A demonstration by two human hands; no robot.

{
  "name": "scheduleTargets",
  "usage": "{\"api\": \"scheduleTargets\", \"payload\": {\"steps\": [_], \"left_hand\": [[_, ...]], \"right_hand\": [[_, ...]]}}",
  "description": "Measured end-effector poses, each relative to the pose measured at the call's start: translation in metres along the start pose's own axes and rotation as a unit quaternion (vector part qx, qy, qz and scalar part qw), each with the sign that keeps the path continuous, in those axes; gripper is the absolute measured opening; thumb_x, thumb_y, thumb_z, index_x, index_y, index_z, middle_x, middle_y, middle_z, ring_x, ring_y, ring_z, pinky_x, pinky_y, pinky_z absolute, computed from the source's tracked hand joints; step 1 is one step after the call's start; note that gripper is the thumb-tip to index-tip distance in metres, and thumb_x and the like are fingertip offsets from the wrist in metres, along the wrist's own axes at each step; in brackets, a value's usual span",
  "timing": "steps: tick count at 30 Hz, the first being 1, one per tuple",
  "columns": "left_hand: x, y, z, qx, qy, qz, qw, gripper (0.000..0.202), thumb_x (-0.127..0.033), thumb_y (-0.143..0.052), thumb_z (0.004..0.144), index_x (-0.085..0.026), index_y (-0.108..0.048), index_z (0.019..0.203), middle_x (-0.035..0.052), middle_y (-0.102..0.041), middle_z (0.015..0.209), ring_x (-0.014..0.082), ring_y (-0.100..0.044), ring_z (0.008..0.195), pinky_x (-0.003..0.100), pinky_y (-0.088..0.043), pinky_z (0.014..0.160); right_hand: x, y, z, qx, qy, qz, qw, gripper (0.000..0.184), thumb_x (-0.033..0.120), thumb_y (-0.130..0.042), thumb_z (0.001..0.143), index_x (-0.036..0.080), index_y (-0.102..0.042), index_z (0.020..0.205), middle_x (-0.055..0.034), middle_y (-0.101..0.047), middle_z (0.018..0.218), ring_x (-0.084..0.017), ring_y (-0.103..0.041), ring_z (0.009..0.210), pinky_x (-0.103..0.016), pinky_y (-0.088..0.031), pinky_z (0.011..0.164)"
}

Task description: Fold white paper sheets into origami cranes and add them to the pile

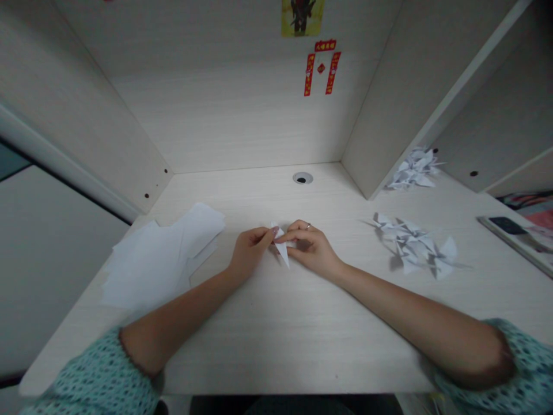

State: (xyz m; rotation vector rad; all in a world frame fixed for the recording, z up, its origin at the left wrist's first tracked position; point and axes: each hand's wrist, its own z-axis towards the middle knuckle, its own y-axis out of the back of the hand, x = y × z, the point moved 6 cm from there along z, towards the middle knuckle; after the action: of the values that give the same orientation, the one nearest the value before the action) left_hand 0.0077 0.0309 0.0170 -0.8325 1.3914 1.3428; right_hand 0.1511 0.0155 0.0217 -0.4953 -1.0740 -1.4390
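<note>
A small white piece of folded paper (pixel 282 252), narrow and pointed at its lower end, is held between my two hands over the middle of the desk. My left hand (pixel 250 249) pinches its upper left part between thumb and fingers. From the other side, my right hand (pixel 315 248) is closed on the paper with its index finger and thumb, the index fingertip close to my left thumb. A ring shows on one right finger. Part of the paper is hidden behind my fingers.
White paper sheets (pixel 151 265) lie spread at the left. Several folded paper cranes (pixel 412 242) sit at the right, with another heap of folded paper (pixel 415 168) behind the upright panel (pixel 389 115). A phone (pixel 507 225) rests at far right. The desk has a cable hole (pixel 303 178).
</note>
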Motion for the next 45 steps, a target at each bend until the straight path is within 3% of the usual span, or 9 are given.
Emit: {"api": "scheduleTargets", "payload": {"steps": [11, 18, 27, 38, 45], "left_hand": [[0.006, -0.002, 0.000, 0.024, 0.014, 0.048, 0.998, 0.044, -0.051, -0.054, 0.080, -0.015, -0.059, 0.054, -0.0035, -0.047, 0.052, 0.0100, -0.041, 0.053, 0.024, -0.030, 0.053], [0.005, -0.002, 0.000, 0.025, 0.019, 0.046, 0.998, 0.042, -0.050, -0.054, 0.081, -0.015, -0.065, 0.061, -0.0014, -0.058, 0.058, 0.0116, -0.049, 0.058, 0.023, -0.034, 0.057], [0.006, 0.000, 0.002, 0.008, 0.012, 0.033, 0.999, 0.039, -0.047, -0.055, 0.081, -0.016, -0.066, 0.062, -0.0016, -0.063, 0.061, 0.0116, -0.053, 0.059, 0.022, -0.038, 0.059], [0.003, 0.002, 0.002, -0.003, 0.001, 0.018, 1.000, 0.032, -0.041, -0.058, 0.081, -0.016, -0.068, 0.063, -0.0010, -0.066, 0.065, 0.0121, -0.057, 0.063, 0.022, -0.041, 0.062], [0.005, 0.002, 0.002, 0.008, -0.013, 0.025, 1.000, 0.031, -0.041, -0.056, 0.081, -0.017, -0.071, 0.069, 0.0002, -0.070, 0.070, 0.0140, -0.060, 0.067, 0.023, -0.044, 0.064]], "right_hand": [[-0.005, -0.001, 0.002, 0.010, -0.043, 0.043, 0.998, 0.013, 0.033, -0.068, 0.078, 0.022, -0.075, 0.079, -0.0026, -0.059, 0.069, -0.015, -0.053, 0.070, -0.030, -0.041, 0.068], [-0.012, -0.002, 0.000, -0.001, -0.093, 0.086, 0.992, 0.019, 0.039, -0.068, 0.077, 0.021, -0.075, 0.078, -0.0043, -0.063, 0.073, -0.016, -0.057, 0.071, -0.030, -0.043, 0.066], [-0.009, -0.002, 0.002, -0.007, -0.090, 0.136, 0.987, 0.013, 0.034, -0.071, 0.076, 0.022, -0.075, 0.080, -0.0041, -0.066, 0.078, -0.015, -0.060, 0.074, -0.030, -0.044, 0.069], [-0.007, 0.001, 0.004, -0.031, -0.080, 0.110, 0.990, 0.015, 0.035, -0.067, 0.078, 0.022, -0.074, 0.078, -0.0047, -0.067, 0.079, -0.016, -0.060, 0.077, -0.030, -0.046, 0.073], [-0.022, 0.000, 0.000, -0.063, -0.174, 0.179, 0.966, 0.024, 0.039, -0.073, 0.071, 0.019, -0.071, 0.084, -0.0053, -0.073, 0.080, -0.018, -0.067, 0.075, -0.032, -0.051, 0.073]]}}
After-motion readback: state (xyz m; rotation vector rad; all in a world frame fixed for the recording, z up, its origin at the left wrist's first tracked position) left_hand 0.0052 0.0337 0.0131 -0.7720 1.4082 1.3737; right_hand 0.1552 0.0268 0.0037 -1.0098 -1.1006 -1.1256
